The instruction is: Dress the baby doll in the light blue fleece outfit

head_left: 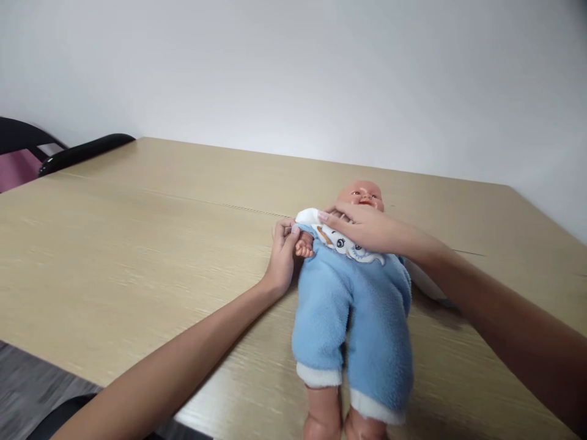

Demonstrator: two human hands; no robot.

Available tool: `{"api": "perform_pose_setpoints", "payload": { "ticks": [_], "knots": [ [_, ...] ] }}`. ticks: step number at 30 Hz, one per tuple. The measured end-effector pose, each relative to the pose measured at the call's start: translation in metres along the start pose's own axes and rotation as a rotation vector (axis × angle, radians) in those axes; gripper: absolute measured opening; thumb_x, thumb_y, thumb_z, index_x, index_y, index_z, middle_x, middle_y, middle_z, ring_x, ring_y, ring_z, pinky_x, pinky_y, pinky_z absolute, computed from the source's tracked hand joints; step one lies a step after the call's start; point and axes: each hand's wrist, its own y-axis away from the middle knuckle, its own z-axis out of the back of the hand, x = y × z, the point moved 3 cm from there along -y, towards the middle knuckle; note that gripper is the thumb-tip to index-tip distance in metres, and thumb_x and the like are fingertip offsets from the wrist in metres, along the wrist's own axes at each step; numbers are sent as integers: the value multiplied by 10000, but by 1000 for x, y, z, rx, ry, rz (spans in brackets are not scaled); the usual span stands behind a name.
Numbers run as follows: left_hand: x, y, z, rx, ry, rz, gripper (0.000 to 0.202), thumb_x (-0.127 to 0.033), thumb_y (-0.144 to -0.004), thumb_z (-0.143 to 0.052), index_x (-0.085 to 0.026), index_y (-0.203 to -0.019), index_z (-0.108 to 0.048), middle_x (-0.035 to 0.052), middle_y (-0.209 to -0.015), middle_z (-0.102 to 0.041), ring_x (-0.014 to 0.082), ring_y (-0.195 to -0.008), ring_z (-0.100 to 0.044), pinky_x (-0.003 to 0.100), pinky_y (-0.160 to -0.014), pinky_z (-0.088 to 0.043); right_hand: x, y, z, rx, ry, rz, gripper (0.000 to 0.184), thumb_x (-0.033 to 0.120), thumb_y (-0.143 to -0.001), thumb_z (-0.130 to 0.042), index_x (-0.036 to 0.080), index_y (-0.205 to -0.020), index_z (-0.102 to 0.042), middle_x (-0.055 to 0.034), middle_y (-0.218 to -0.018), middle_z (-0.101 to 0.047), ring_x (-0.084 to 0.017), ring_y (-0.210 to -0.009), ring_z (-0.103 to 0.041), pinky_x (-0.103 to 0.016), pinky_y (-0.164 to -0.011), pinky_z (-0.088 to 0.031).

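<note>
A baby doll [362, 194] lies on its back on the table, with its head away from me. It wears a fuzzy light-blue outfit [321, 305] with white cuffs and an animal face stitched on the chest. My left hand [282, 250] is closed at the edge of the doll's sleeve, thumb and fingers pinching the cloth beside the doll's small hand [304, 245]. Across the upper chest lies my right hand [364, 227], its thumb and fingers closed on cloth near the white shoulder part [308, 216]. It covers the doll's neck and part of the stitched face.
The light wooden table [137, 256] has a seam running across it and meets a white wall [293, 79] at the back. Black chair parts [87, 151] stand at the far left edge. A whitish item [424, 282] lies partly hidden beneath my right forearm.
</note>
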Motion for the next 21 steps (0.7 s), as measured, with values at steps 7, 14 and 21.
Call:
{"api": "perform_pose_setpoints", "payload": {
  "ticks": [7, 14, 21],
  "knots": [
    [11, -5, -2, -57, 292, 266, 532, -627, -884, -858, -275, -1053, -496, -34, -922, -632, 135, -821, -629, 253, -789, -545, -11, 19, -17, -84, -93, -21, 354, 583, -1033, -649, 237, -1083, -704, -58, -1062, -776, -277, -972, -679, -391, -840, -473],
    [9, -18, 4, 16, 221, 238, 431, -534, -928, -849, -236, -1062, -569, -16, -1001, -648, 118, -912, -612, 220, -865, -517, -26, 19, -32, -173, -607, -10, 440, 667, -989, -704, 247, -1020, -576, -1, -918, -665, -199, -860, -613, -323, -757, -451],
    [9, -31, 8, 131, 134, 192, 400, -551, -959, -810, -236, -1033, -576, -11, -1005, -615, 125, -916, -582, 211, -859, -493, -40, 23, -35, -108, -845, -16, 432, 627, -968, -775, 250, -1037, -576, 25, -922, -639, -169, -840, -591, -295, -749, -448]
  ]
}}
